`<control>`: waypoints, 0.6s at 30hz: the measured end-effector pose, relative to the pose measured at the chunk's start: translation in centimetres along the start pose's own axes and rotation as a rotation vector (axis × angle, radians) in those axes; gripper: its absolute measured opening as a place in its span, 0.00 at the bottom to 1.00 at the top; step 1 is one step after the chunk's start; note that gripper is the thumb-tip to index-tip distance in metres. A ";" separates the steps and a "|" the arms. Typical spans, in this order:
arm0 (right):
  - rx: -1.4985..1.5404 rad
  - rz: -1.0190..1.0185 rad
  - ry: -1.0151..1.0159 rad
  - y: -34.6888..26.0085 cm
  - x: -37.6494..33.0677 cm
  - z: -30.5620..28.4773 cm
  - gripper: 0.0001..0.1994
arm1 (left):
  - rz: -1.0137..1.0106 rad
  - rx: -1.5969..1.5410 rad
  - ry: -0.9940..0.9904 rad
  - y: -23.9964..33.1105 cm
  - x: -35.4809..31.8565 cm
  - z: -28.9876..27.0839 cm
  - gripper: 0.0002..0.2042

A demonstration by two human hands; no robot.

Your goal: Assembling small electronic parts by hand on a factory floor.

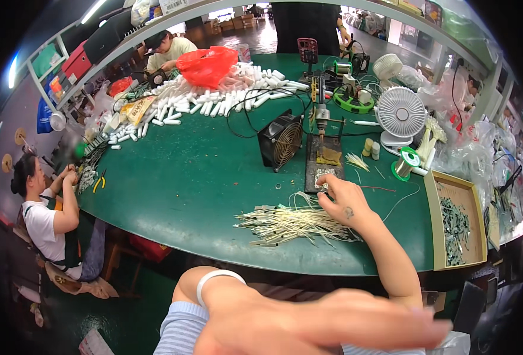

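Note:
My left hand (309,322) is raised close to the camera, large and blurred, its fingers stretched toward the right; nothing shows in it. A white band (214,277) circles that wrist. My right hand (347,202) reaches over the table, thumb and forefinger apart, beside the front of the black base of a soldering stand (322,157). Nothing can be made out between its fingertips. Just below and left of it lies a loose bundle of thin cream wires (297,223) with dark ends. A small pile of silvery bits (323,176) lies on the stand's base.
A black fan (281,142) and white fan (400,113) flank the stand. A solder wire spool (406,164) stands near a box (486,251) of small green boards. White tubes (202,97) lie heaped under a red bag (207,66). Pliers (100,181) lie near a seated person (48,216).

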State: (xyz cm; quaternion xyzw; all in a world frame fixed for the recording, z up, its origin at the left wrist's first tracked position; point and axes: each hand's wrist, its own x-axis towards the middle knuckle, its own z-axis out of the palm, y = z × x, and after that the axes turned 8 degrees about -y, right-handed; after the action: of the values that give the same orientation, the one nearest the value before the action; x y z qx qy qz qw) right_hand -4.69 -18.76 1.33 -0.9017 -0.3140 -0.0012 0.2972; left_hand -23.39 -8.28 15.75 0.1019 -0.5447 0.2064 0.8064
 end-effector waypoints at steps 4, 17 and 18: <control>-0.021 -0.004 0.006 0.5 -0.3 0.1 0.14 | 0.177 -0.012 0.221 -2.9 -1.0 3.1 0.12; 0.007 0.002 -0.039 0.2 -0.5 -0.1 0.08 | -1.014 1.437 -0.497 8.3 -5.5 -10.3 0.29; -0.015 0.001 -0.008 0.3 -0.8 -0.3 0.07 | -0.922 1.647 -0.529 8.9 -6.4 -11.0 0.28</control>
State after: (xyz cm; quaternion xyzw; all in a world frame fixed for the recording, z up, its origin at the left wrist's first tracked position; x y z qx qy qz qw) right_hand -5.12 -19.56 1.24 -0.9041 -0.3148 0.0003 0.2890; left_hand -20.20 2.58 5.09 0.8786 -0.3004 0.1569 0.3364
